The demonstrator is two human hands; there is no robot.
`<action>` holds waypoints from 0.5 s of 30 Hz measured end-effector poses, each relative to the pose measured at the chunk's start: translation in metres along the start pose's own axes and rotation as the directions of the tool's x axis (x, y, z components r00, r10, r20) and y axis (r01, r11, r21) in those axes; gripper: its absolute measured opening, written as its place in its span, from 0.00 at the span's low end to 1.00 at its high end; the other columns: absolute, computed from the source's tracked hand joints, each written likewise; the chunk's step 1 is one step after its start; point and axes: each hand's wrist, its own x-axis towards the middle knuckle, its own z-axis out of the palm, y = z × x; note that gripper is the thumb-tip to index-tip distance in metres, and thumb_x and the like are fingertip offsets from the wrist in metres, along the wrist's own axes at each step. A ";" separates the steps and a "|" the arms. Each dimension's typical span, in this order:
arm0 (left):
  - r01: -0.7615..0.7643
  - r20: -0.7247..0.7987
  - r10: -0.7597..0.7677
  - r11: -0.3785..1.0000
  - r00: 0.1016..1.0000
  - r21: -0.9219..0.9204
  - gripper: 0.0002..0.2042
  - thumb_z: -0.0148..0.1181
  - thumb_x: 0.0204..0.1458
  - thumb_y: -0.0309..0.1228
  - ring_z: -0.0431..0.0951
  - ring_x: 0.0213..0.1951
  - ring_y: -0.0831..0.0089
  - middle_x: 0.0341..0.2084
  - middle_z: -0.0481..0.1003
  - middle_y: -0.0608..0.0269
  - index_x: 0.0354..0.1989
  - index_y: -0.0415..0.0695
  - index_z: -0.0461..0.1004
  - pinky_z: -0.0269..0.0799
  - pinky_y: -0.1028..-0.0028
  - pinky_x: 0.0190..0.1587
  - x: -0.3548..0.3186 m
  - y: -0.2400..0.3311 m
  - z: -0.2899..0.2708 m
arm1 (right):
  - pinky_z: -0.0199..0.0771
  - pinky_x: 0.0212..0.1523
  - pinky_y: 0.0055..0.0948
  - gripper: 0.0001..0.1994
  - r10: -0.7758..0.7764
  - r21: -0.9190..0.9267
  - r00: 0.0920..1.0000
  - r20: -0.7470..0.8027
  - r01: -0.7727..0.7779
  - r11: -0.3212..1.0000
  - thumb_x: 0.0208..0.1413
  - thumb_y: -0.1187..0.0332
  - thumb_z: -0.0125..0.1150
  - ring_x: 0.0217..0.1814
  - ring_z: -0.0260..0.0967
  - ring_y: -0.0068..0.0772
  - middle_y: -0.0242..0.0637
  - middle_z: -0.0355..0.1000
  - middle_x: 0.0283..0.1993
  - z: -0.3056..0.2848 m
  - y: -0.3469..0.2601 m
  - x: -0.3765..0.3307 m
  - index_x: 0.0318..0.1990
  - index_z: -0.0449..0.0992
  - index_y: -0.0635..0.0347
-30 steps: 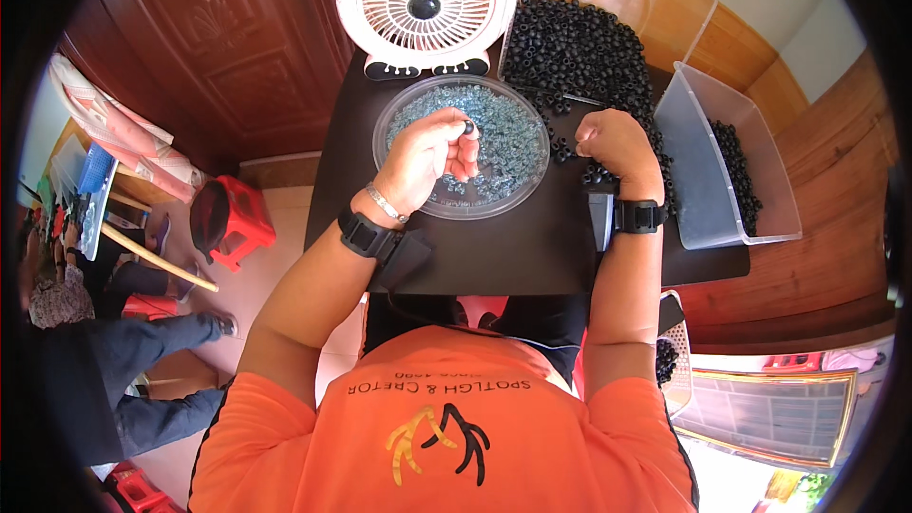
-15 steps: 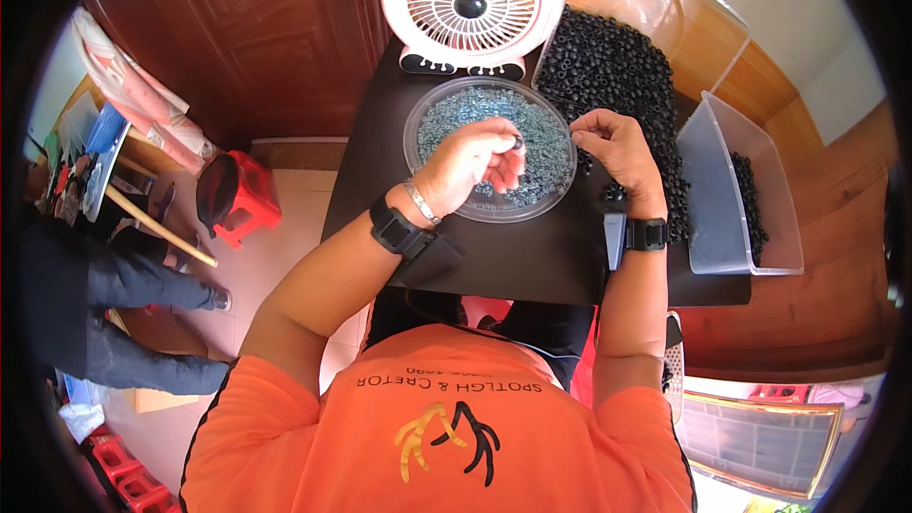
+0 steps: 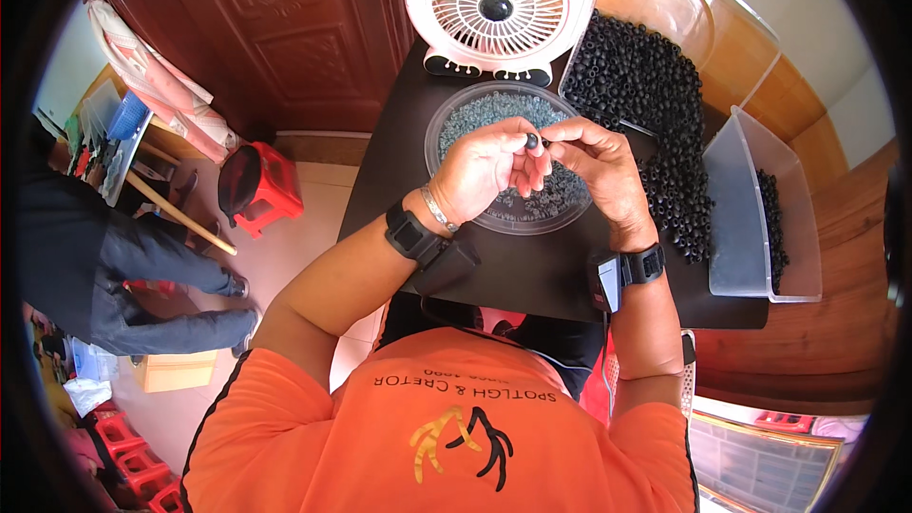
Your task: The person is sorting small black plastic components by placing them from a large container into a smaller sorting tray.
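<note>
Two bare hands meet above a round clear plastic dish (image 3: 570,218) heaped with small grey-blue rings, which sits on a black tabletop (image 3: 513,275). Between them is a small black rubber cap (image 3: 532,142), pinched at the tips of the thumb and forefinger of the left hand (image 3: 489,166); the other left fingers curl loosely in toward the palm. The right hand (image 3: 598,166) comes in from the other side, its fingertips (image 3: 556,138) drawn together and touching or just beside the same cap; whether they grip it or a second small part cannot be told, since the piece is tiny and partly hidden by the fingers. The cap hangs in the air over the far half of the dish, clear of the rings below.

Each wrist carries a black band: the left one (image 3: 411,233) with a dark block fixed beside it, the right one (image 3: 644,264) with a small grey-white box beside it.

Right of the dish a loose heap of black rubber caps (image 3: 655,104) spreads over the tabletop, reaching up into a clear plastic tray (image 3: 722,24). Further right stands a clear rectangular plastic bin (image 3: 736,218) with more black pieces along its far side. Beyond the dish stands a white round desk fan (image 3: 494,9). On the floor to the left are a red plastic stool (image 3: 271,185) and another person's legs in dark trousers (image 3: 142,266).
</note>
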 end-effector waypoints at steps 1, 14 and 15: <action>-0.008 0.010 0.008 1.000 1.000 -0.011 0.10 0.45 0.59 0.37 0.75 0.30 0.69 0.29 0.73 0.57 0.34 0.43 0.68 0.71 0.76 0.32 0.000 0.000 0.000 | 0.70 0.45 0.21 0.06 -0.012 0.016 1.000 -0.001 0.012 1.000 0.55 0.79 0.58 0.39 0.70 0.19 0.31 0.76 0.37 0.000 0.001 0.000 0.39 0.78 0.64; -0.052 0.006 0.051 0.985 0.999 0.167 0.11 0.46 0.59 0.38 0.75 0.31 0.71 0.30 0.73 0.58 0.37 0.42 0.68 0.70 0.78 0.32 -0.003 0.006 0.014 | 0.70 0.44 0.21 0.05 -0.008 -0.067 0.999 -0.044 0.005 0.998 0.56 0.78 0.58 0.38 0.69 0.18 0.29 0.75 0.35 0.004 -0.010 -0.003 0.39 0.78 0.63; -0.041 -0.007 0.043 0.977 0.999 0.211 0.12 0.47 0.59 0.38 0.75 0.31 0.72 0.30 0.73 0.59 0.37 0.41 0.68 0.70 0.78 0.32 -0.003 0.007 0.014 | 0.70 0.44 0.21 0.05 -0.023 -0.025 0.998 -0.064 0.021 0.999 0.56 0.78 0.58 0.39 0.69 0.18 0.29 0.74 0.35 0.003 -0.013 -0.004 0.39 0.77 0.63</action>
